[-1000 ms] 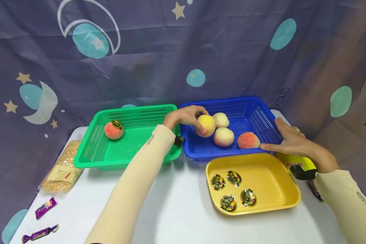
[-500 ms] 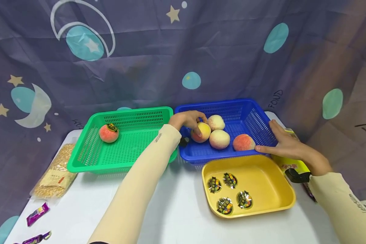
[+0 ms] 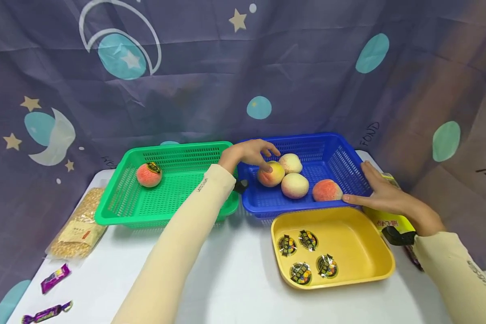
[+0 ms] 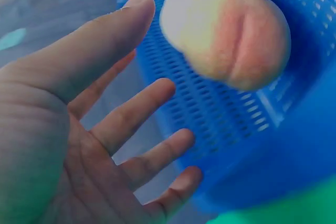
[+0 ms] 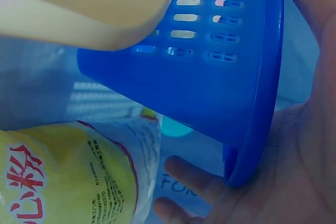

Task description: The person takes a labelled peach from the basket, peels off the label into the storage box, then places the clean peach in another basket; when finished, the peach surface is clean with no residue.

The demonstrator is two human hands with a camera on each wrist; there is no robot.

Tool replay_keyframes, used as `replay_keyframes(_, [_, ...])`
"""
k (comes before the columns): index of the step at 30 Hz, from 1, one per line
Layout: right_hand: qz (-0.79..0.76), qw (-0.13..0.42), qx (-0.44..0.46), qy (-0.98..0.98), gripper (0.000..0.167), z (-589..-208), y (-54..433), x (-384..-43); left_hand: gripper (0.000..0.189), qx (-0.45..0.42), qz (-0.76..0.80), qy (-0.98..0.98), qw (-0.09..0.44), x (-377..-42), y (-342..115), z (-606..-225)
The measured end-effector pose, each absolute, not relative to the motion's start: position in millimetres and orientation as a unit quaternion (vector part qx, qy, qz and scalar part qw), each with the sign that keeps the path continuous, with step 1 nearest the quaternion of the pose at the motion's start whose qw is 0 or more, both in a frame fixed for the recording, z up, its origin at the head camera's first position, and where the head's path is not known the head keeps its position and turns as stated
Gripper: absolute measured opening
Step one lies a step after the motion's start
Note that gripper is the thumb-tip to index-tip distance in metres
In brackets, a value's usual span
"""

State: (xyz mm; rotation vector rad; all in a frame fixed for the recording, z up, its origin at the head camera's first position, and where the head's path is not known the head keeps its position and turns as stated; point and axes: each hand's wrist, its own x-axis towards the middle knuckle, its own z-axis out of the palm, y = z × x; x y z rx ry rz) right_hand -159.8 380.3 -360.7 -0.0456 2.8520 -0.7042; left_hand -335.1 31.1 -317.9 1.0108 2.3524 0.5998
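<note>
My left hand (image 3: 254, 152) hovers over the left end of the blue basket (image 3: 263, 208), fingers spread and holding nothing. Just below its thumb lies a yellow-red peach (image 3: 272, 174); the left wrist view has this peach (image 4: 239, 38) apart from the fingertips. Two pale peaches (image 3: 294, 186) sit beside it, and a redder peach (image 3: 327, 191) rests near the front wall. At the basket's front right corner is my right hand (image 3: 384, 193), thumb along the front rim and the other fingers stretched along the right side. Its palm borders the blue rim (image 5: 273, 72) in the right wrist view.
A green basket (image 3: 146, 219) on the left holds one peach (image 3: 149, 175) with a black sticker. In front stands a yellow tray (image 3: 348, 279) with several round stickers (image 3: 301, 273). A grain bag (image 3: 78, 229), purple candies (image 3: 56, 278) and a yellow packet (image 3: 393, 220) lie around.
My left hand lowered the yellow-red peach into the blue basket, let go of it and lifted slightly, fingers opening. My right hand has stayed at the basket corner.
</note>
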Motion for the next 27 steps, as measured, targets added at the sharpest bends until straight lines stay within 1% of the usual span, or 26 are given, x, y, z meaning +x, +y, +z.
replay_keyframes(4, [-0.232, 0.100, -0.022, 0.967, 0.119, -362.0, 384.6, -163.5, 0.056, 0.382, 0.216, 0.872, 0.217, -321.9, 9.5, -303.9])
replay_keyframes(8, [-0.219, 0.103, -0.025, 0.970, 0.119, -359.2, 392.2, -162.5, 0.054, 0.395, 0.233, 0.871, 0.177, -298.0, -24.2, -296.7])
replay_keyframes(10, [-0.208, 0.107, -0.023, 0.972, 0.119, -355.1, 396.2, -161.1, 0.052, 0.399, 0.249, 0.870, 0.149, -284.3, -45.0, -298.1])
replay_keyframes(13, [-0.181, 0.110, -0.017, 0.977, 0.119, -347.0, 403.9, -159.6, 0.049, 0.380, 0.280, 0.877, 0.095, -263.0, -77.9, -305.3])
replay_keyframes(16, [-0.165, 0.084, -0.009, 0.983, 0.115, -337.6, 407.6, -160.4, 0.048, 0.336, 0.322, 0.884, 0.041, -244.3, -110.8, -317.0])
replay_keyframes(20, [-0.188, 0.021, -0.023, 0.982, 0.102, -322.8, 396.1, -166.7, 0.053, 0.258, 0.342, 0.903, -0.041, -227.1, -152.0, -337.8])
replay_keyframes(23, [-0.225, -0.013, -0.055, 0.973, 0.087, -312.8, 375.4, -173.5, 0.068, 0.184, 0.316, 0.926, -0.092, -218.4, -180.7, -355.0])
replay_keyframes(27, [-0.270, -0.043, -0.099, 0.957, 0.064, -306.9, 339.0, -181.3, 0.089, 0.101, 0.265, 0.950, -0.128, -210.6, -211.4, -376.5])
